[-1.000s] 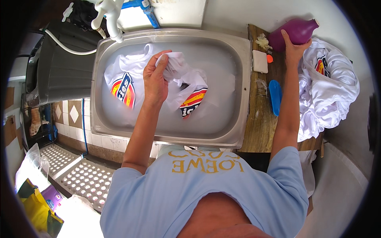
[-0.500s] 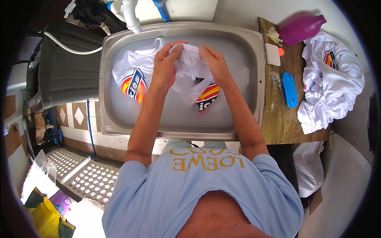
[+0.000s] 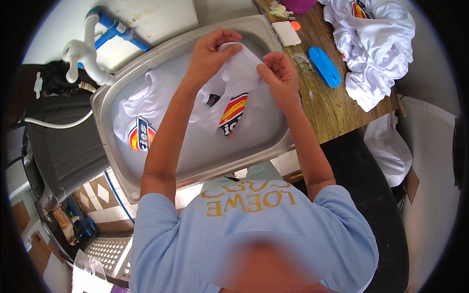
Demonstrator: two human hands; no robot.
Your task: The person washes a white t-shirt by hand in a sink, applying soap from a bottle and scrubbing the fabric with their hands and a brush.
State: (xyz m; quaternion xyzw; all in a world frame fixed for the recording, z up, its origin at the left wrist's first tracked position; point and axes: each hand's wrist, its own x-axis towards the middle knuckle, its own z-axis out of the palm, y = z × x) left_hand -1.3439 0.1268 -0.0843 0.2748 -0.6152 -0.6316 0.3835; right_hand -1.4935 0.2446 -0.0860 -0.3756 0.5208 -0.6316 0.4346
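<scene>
Over the steel sink (image 3: 122, 180) the person holds a white T-shirt (image 3: 234, 80) up between both hands, its cloth bunched at the top and hanging down into the basin so that the printed emblem in red, yellow and dark blue shows just below the fingers. The left hand (image 3: 210, 56) grips the upper edge of the fabric from the far side, fingers curled over and closed on a fold; the right hand (image 3: 278, 78) pinches the same edge just beside it, thumb and fingers pressed together on the cloth, the two hands near each other but not touching. A second white T-shirt (image 3: 141, 110) with the same kind of emblem lies flat in the sink to the left, under the left forearm and apart from the held one. Behind the basin a white tap (image 3: 85, 53) on a blue pipe (image 3: 117, 29) stands at the far left corner, clear of the hands. To the right of the sink is a wooden counter (image 3: 332, 107); on it lie a blue brush (image 3: 325, 66), a pale bar of soap (image 3: 287, 33), a small orange cap (image 3: 295, 25) and a heap of white garments (image 3: 376, 44), all beyond the right hand and well apart from the shirt being held. A grey ribbed tub (image 3: 63, 151) sits left of the sink.
</scene>
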